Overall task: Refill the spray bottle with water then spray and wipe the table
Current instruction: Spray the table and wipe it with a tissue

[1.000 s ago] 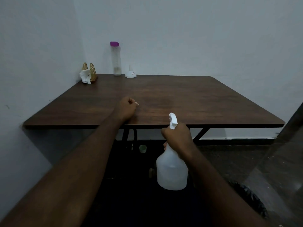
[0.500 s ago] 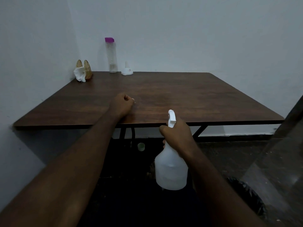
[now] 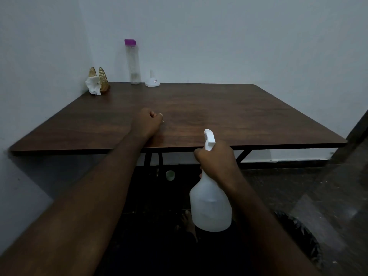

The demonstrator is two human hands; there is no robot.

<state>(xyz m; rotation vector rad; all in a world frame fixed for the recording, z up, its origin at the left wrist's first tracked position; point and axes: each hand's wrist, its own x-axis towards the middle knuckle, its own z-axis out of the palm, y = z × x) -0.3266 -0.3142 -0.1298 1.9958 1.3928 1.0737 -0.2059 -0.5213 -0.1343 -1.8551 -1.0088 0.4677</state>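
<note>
Our right fingers grip the neck of the bottle, nozzle aimed over the surface, and our left fingers rest curled on it just ahead-left, so spraying looks imminent, wiping still to come, fill level unreadable.

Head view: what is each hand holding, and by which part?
Right hand grips the white translucent plastic spray bottle by its neck; left hand, curled, holds nothing visible.

Single wide head view.
Looks forward and down from the near edge of the table to the wall.
</note>
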